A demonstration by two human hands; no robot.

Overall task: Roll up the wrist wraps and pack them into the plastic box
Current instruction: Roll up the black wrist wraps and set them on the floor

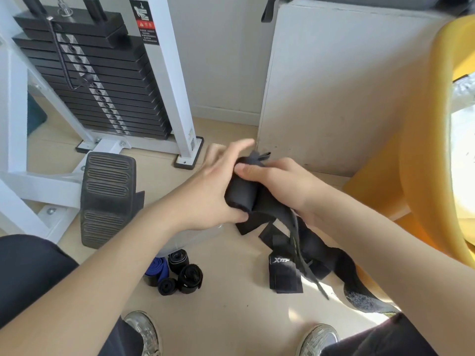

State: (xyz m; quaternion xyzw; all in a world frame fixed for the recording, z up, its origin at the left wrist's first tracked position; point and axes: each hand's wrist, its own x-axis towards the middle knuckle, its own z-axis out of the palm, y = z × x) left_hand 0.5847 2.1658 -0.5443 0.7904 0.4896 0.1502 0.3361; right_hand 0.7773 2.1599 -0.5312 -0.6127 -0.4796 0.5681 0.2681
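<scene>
Head view, both hands over the floor [231, 312].

- Left hand [208, 186]: grip closed around a half-rolled black wrist wrap [240, 195], fingers curled over the far side, thumb under the near end of the roll.
- Right hand [280, 186]: thumb pressed on top of the roll and fingers curled under the unrolled strap, so this grip is also closed on the same wrap.
- I see the wrap held in the air between the two hands. Its loose tail [295, 235] hangs down towards a heap of unrolled black wraps [321, 255] on the floor.
- One wrap with white lettering [284, 274] lies at the near edge of that heap.
- Finished rolls [189, 277], black ones and a blue one [156, 267], sit in a cluster below the left forearm.
- A translucent plastic box [185, 240] shows just beyond them, partly hidden by the arm. I cannot tell whether the rolls lie inside it.
- Background: weight stack [102, 80] in a white frame and a ribbed foot plate [106, 199], both to the left.
</scene>
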